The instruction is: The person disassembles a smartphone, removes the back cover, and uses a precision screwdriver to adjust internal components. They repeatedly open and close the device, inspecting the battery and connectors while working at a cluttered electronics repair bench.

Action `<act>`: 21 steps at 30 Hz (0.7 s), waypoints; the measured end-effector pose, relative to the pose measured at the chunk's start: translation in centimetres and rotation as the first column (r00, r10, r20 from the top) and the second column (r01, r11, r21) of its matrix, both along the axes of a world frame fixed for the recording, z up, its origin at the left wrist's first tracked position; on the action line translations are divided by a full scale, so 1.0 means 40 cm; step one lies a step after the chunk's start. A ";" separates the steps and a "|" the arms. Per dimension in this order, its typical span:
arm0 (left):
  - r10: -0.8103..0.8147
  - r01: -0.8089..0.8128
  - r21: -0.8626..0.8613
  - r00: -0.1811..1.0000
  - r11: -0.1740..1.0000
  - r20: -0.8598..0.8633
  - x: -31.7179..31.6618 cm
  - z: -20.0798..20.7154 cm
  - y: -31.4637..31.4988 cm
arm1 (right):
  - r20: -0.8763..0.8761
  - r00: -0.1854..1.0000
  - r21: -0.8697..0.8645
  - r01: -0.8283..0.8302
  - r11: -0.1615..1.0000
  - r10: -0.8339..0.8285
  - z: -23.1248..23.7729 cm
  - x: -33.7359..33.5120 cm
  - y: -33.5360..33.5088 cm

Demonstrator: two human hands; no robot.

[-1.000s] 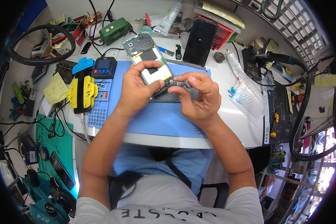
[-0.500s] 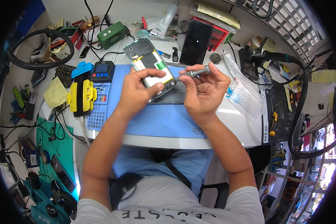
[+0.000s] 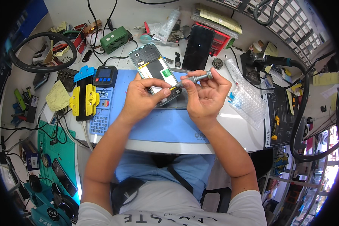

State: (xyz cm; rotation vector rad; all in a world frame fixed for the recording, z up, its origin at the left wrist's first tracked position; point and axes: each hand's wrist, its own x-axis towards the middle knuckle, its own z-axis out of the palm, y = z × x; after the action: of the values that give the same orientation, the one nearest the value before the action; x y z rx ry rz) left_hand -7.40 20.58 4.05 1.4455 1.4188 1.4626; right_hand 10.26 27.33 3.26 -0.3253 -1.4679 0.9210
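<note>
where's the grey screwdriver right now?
Head view, just right of centre: the grey screwdriver is in the right hand, pointing at the lower end of the opened phone held in the left hand.

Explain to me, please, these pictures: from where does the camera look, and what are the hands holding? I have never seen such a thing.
There is no machine here: a person works with two bare hands. The camera sits on the person's head and looks down; its wide lens bends straight edges. The left hand holds an opened phone, its inner parts showing. The right hand holds a grey screwdriver-like tool, its tip at the phone's lower part. Below lies a blue mat. Left of it is a yellow holder; farther back, a green box and a black phone; to the right, bubble wrap.
</note>
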 end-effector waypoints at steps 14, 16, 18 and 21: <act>0.003 -0.004 0.008 0.999 1.000 0.034 0.003 -0.006 0.001 | 0.017 0.999 0.186 0.023 0.982 -0.027 -0.007 0.002 0.002; 0.007 -0.007 -0.007 1.000 1.000 0.029 0.003 -0.004 -0.001 | 0.026 0.999 0.183 0.024 0.983 -0.029 -0.008 0.002 0.002; 0.007 -0.007 -0.009 0.999 1.000 0.032 0.003 -0.004 -0.001 | 0.034 0.999 0.193 0.028 0.981 -0.035 -0.009 0.002 0.001; -0.001 0.001 0.004 0.999 1.000 0.054 0.004 -0.004 0.000 | 0.046 0.998 0.205 0.034 0.978 -0.044 -0.009 0.004 0.000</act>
State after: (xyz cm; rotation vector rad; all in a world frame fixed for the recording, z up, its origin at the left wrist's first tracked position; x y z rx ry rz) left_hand -7.22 20.60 3.90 1.3981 1.3826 1.4931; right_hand 10.43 27.35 2.90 -0.2262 -1.5822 0.7279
